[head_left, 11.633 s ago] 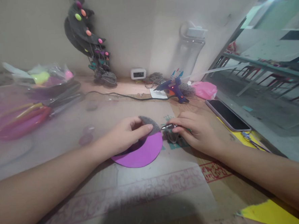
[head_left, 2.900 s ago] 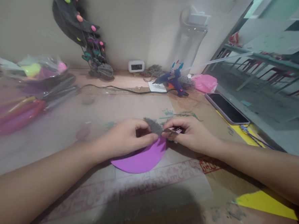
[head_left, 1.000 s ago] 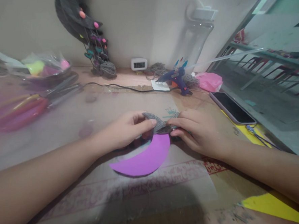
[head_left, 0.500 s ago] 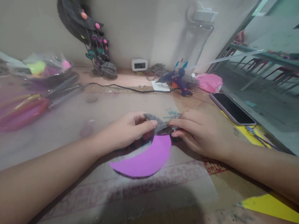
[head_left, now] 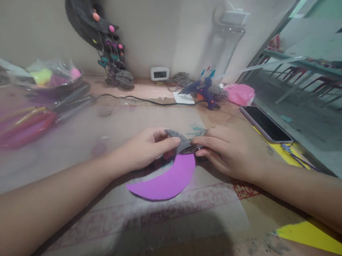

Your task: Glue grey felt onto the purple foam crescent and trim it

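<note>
A purple crescent cutout is held in front of me, its bare part curving down and to the left. Grey yarn covers its upper end in close turns. My left hand pinches that wrapped end between thumb and fingers. Close by on the right, my right hand has its fingers pinched at the edge of the wrapping, with grey yarn showing at the fingertips. A dark strip lies between the fingertips and the purple part; I cannot make out what it is.
A blue glue gun stands at the back, its dark cord running left. A phone lies at right. Blurred scissors and a bowl are at left. A small clock and a decorated dark crescent are by the wall.
The purple crescent's lower part has tipped up very slightly. Both hands keep almost the same place and grip.
</note>
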A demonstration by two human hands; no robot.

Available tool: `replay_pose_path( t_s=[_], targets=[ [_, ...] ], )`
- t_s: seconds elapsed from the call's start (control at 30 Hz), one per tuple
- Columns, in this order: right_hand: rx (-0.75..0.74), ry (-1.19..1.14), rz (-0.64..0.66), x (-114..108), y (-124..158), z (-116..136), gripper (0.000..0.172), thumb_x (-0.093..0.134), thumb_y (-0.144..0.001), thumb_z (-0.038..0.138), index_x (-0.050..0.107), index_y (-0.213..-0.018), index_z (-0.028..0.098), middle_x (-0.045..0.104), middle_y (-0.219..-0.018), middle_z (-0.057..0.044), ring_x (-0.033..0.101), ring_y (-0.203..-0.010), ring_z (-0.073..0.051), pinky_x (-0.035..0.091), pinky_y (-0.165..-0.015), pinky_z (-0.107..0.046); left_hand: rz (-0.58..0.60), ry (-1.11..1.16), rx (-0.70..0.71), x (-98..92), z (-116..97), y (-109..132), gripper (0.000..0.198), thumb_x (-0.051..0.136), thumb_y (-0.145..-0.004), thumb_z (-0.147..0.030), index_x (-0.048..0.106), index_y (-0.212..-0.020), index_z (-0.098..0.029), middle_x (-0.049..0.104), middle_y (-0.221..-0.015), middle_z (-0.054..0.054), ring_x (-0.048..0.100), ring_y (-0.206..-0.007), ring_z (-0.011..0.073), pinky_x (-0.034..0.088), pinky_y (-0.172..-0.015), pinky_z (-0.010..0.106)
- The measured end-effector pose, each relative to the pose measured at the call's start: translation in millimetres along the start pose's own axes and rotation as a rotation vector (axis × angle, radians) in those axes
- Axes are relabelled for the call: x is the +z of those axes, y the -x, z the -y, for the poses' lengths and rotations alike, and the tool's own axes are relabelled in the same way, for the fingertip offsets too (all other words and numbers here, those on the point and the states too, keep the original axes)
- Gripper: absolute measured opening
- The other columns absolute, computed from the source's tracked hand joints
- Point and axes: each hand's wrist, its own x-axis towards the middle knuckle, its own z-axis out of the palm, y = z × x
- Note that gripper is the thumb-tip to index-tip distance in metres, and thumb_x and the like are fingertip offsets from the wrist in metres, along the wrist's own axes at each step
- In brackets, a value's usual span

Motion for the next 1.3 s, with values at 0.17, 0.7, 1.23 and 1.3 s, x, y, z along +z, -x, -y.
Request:
replay_pose_path(
  t_s=[0.17, 0.7, 1.23, 1.3],
  targets=[
    [0.009, -0.013, -0.007, 0.7, 0.4, -0.1, 0.028, 0.047, -0.096, 0.033, 0.067, -0.095, 0.015, 0.063, -0.070, -0.005, 0.053, -0.063, -0.014, 0.034, -0.057, -0.027, 0.009, 0.002, 0.009, 0.0, 0.1, -0.6, 0.036, 0.050, -0.089, -0.043, 0.052, -0.064, -0.017, 0.051, -0.052, -0.004, 0.037, -0.034, 0.0040, 0.025, -0.030, 0.016],
    [0.021, 0.005, 0.020, -0.1, -0.7, 0.5, 0.026, 0.048, -0.096, 0.033, 0.068, -0.096, 0.016, 0.064, -0.072, -0.005, 0.053, -0.064, -0.015, 0.032, -0.056, -0.027, 0.007, 0.000, 0.057, -1.3, 4.6, -3.4, 0.036, 0.052, -0.088, -0.043, 0.052, -0.064, -0.016, 0.051, -0.055, -0.003, 0.042, -0.043, 0.0059, 0.031, -0.039, 0.017],
    [0.087, -0.118, -0.013, 7.6, 6.7, -3.1, 0.030, 0.046, -0.096, 0.035, 0.066, -0.104, 0.013, 0.063, -0.075, -0.006, 0.054, -0.068, -0.016, 0.037, -0.060, -0.027, 0.013, 0.008, -0.024, -2.3, 3.5, -0.3, 0.038, 0.050, -0.088, -0.050, 0.052, -0.068, -0.018, 0.051, -0.052, -0.003, 0.035, -0.035, 0.0049, 0.024, -0.031, 0.017],
    [0.090, -0.104, -0.001, 7.6, 7.2, -3.8, 0.029, 0.047, -0.096, 0.034, 0.066, -0.104, 0.013, 0.062, -0.074, -0.006, 0.053, -0.067, -0.016, 0.036, -0.059, -0.027, 0.012, 0.006, -0.024, -2.3, 3.3, -0.1, 0.038, 0.050, -0.088, -0.050, 0.052, -0.068, -0.018, 0.051, -0.052, -0.004, 0.035, -0.035, 0.0047, 0.024, -0.030, 0.016]
  ],
)
